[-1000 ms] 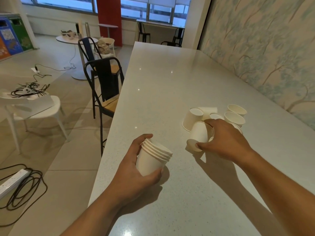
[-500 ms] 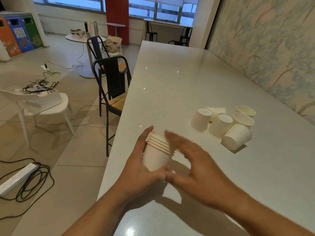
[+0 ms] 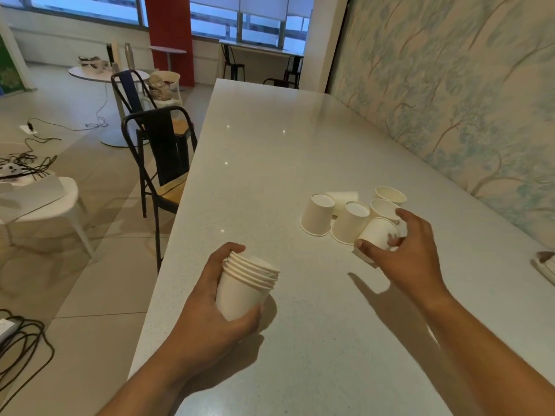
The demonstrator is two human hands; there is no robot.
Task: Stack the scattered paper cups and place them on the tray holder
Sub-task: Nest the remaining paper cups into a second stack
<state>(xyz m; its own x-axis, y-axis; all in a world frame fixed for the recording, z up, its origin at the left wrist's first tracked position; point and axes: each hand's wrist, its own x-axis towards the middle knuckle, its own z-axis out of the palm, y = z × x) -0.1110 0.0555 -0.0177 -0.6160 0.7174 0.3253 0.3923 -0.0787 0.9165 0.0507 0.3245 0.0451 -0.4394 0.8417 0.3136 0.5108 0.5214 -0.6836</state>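
Note:
My left hand grips a stack of several white paper cups, held upright just above the table near its left edge. My right hand is closed around a single paper cup that lies on its side, thumb under it and fingers over it. Behind it is a cluster of loose cups: two upside down, one on its side, and two upright.
The long pale speckled table runs along a patterned wall on the right. A white object sits at the table's right edge, partly cut off. Black metal chairs stand at the table's left side; cables lie on the floor.
My right hand left the stack, where it had added a cup, and swung right to the loose cups, closing on the one lying on its side. The stack is one cup taller.

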